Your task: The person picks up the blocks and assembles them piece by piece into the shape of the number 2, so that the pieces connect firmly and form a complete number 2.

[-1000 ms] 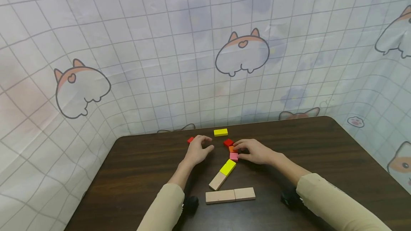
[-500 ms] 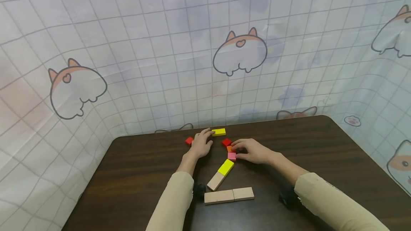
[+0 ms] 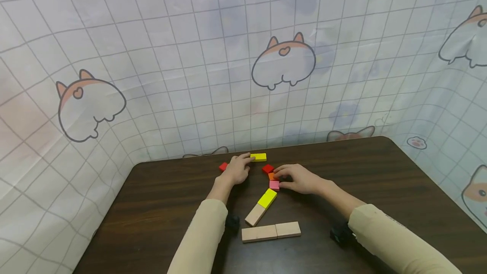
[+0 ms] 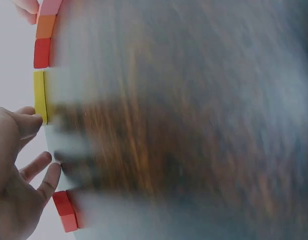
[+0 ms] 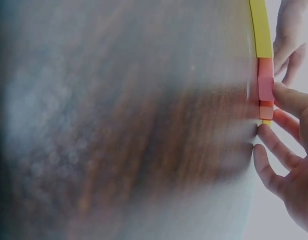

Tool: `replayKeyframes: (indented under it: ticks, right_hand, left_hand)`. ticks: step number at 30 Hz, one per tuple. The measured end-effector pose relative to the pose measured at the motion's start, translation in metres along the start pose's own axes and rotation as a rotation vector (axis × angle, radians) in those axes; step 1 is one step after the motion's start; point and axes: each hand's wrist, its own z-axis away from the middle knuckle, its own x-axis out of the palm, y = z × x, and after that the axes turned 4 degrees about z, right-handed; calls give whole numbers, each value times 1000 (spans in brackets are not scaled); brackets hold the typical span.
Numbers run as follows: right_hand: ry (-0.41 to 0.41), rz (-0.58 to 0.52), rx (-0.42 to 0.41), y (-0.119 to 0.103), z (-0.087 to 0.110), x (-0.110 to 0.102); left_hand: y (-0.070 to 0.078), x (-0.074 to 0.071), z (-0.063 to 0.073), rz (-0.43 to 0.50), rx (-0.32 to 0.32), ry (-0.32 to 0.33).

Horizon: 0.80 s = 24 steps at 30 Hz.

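On the dark wooden table, my left hand [image 3: 236, 170] reaches toward the far edge. A fingertip touches the left end of a yellow block [image 3: 259, 157], also visible in the left wrist view as a yellow block [image 4: 40, 95]; the other fingers are spread apart. Behind this hand, a red block [image 3: 223, 167] is partly hidden. My right hand [image 3: 300, 179] rests beside a short column of small blocks: red [image 3: 268, 168], orange [image 3: 272, 176] and pink [image 3: 274, 185]. Its thumb touches the pink block [image 5: 265, 89] in the right wrist view, and its fingertips lie at the orange one.
Nearer on the table [image 3: 163, 223], a yellow block [image 3: 267, 198] and a plain wood block [image 3: 255, 215] lie end to end, slanted. Below them, a row of plain wood blocks [image 3: 271, 232] lies crosswise. A patterned cloth [image 3: 213, 96] hangs behind the table's far edge.
My left hand has moved forward and to the right, from beside the red block to the far yellow block. My right hand has stayed at the orange and pink blocks.
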Motion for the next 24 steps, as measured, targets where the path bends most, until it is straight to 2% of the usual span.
replayKeyframes:
  ticks: [5,11,19,24]
  right_hand:
    - [1,-2,2,1,2,0]
    - [12,11,-22,3,2,1]
    - [7,0,-20,-2,2,-1]
    - [6,-4,-16,-4,2,-2]
  left_hand:
    - [-1,-1,-2,-7,23,14]
    - [-4,-1,-4,-25,37,77]
    - [-1,-2,-7,-44,-8,95]
    - [-2,-2,-10,-99,10,127]
